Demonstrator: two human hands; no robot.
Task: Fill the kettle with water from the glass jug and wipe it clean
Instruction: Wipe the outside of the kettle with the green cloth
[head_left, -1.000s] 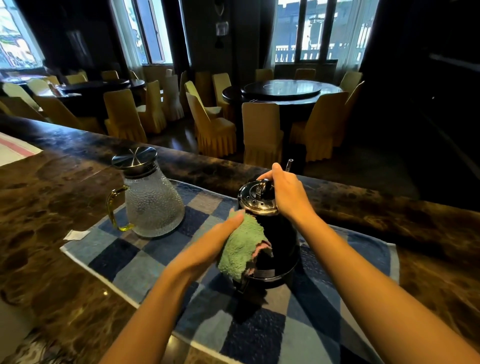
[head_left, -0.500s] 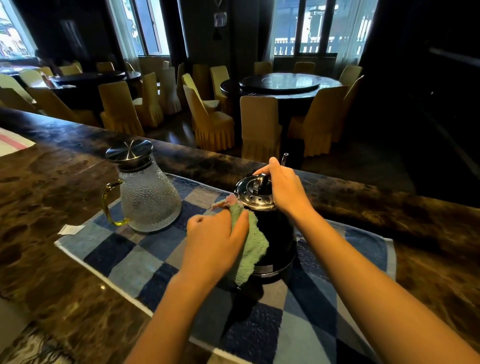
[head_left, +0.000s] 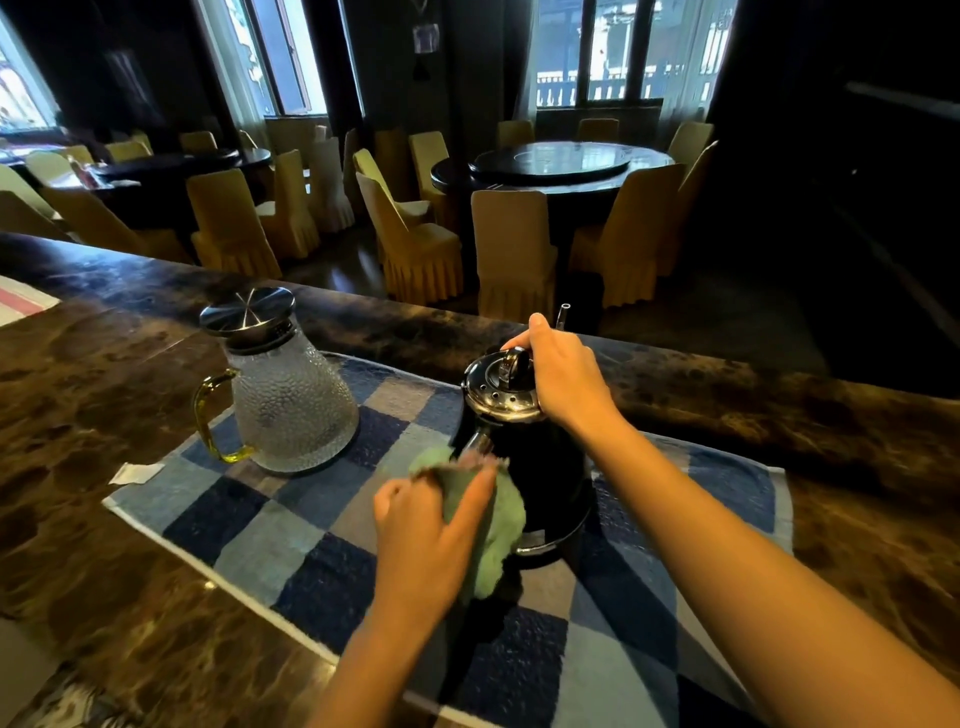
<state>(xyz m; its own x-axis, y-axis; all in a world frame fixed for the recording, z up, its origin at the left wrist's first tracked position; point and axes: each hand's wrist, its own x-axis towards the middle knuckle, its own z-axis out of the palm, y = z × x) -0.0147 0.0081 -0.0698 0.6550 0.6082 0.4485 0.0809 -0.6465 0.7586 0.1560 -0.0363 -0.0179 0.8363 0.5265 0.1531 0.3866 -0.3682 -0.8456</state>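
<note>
My right hand (head_left: 566, 379) grips the top of the kettle (head_left: 550, 467), which stands on the checked mat (head_left: 291, 540) near the glass jug (head_left: 291, 405). My left hand (head_left: 431, 535) pinches the green cloth (head_left: 501, 530) against its side. I should brace firmly and wipe in even strokes down to the base.
</note>
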